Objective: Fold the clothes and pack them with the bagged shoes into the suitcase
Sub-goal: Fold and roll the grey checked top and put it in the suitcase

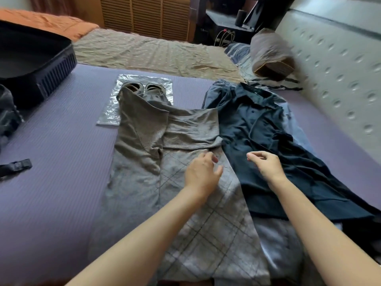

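Both forearms reach in from the near edge. Left hand (203,175) is over the grey top (136,166), fingers relaxed and spread, gripping nothing; cannot tell if it touches the cloth. Right hand (268,165) is just right of the grey top, over the dark shirt (257,124), fingers loosely curled and apparently empty. The grey top lies flat on the purple mat (61,151), one sleeve folded across its chest, with a checked cloth (216,234) showing under its near half. The dark shirt sits unfolded beside the grey top on its right, on top of jeans (218,89). Shoes (142,88) are at the far end of the grey top, partly under its shoulder, on a clear plastic bag (111,108); cannot tell if they are inside it. Suitcase (55,65) lies open, far left of the grey top. Step looks like an early fold of the grey top, nothing packed yet. Next move likely needs the sleeve smoothed, the other side folded in, then the body doubled.
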A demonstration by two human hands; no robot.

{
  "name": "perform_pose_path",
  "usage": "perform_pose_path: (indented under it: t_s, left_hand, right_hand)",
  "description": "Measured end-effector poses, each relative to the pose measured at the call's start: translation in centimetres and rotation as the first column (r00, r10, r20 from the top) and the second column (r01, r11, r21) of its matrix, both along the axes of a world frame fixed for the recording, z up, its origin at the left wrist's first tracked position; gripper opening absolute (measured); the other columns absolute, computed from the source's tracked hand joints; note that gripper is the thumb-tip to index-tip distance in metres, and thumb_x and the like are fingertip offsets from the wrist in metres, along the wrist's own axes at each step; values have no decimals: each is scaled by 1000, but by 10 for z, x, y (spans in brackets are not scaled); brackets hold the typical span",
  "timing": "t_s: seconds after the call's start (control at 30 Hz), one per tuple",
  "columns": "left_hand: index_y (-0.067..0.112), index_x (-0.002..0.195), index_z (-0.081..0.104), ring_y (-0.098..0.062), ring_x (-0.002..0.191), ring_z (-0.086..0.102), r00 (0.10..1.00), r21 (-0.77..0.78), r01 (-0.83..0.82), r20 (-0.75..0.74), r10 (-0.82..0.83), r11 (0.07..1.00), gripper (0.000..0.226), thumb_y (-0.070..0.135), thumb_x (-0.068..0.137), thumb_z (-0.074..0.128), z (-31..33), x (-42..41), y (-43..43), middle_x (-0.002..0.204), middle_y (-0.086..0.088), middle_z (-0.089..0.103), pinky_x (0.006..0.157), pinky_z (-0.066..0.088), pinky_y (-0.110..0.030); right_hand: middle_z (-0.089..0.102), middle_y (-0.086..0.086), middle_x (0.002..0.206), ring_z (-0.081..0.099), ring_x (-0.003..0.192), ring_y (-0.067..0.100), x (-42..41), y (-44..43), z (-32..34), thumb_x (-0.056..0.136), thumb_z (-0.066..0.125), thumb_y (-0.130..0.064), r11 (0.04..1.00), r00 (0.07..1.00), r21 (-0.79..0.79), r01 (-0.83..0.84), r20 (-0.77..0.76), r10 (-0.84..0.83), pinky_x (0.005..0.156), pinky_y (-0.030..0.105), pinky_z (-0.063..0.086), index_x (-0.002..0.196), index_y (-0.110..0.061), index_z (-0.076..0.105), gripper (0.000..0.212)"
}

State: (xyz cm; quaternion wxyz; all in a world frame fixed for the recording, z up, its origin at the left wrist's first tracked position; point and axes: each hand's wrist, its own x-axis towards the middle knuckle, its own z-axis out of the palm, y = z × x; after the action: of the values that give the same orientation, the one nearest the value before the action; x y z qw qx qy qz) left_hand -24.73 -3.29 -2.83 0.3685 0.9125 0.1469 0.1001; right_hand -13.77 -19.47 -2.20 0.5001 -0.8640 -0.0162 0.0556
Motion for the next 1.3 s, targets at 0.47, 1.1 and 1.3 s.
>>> perform_pose_path:
  t_s: [0.47, 1.1, 1.3]
  left_hand:
    - [10, 97, 61, -23, 110, 45, 982, -43, -186, -49, 184, 982, 24, 30, 85, 60, -28, 19, -47, 116, -6, 44, 94, 35, -29]
    - [21, 80, 59, -20, 65, 66, 964, -578, -217, -1, 265, 786, 13, 29, 84, 68, -13, -23, 0, 76, 3, 64, 63, 57, -45]
    - [10, 83, 60, -20, 69, 64, 934, -710, -250, 2, 357, 658, 10, 16, 87, 67, -6, -54, 35, 80, -9, 62, 51, 56, -29]
  right_hand:
    - [68, 4, 84, 63, 100, 27, 72, 38, -13, 83, 70, -25, 988, 991, -98, -123, 38, 127, 92, 37, 48, 74, -24, 67, 9]
    - [64, -2, 82, 57, 78, 14, 74, 140, -10, 74, 75, -14, 982, 985, 109, 156, -96, -146, 63, 23, 43, 79, -20, 62, 15]
    - [68, 2, 92, 64, 90, 17, 42, 193, 16, 80, 69, -14, 996, 975, 65, -56, 221, 41, 80, 31, 52, 83, -18, 59, 11]
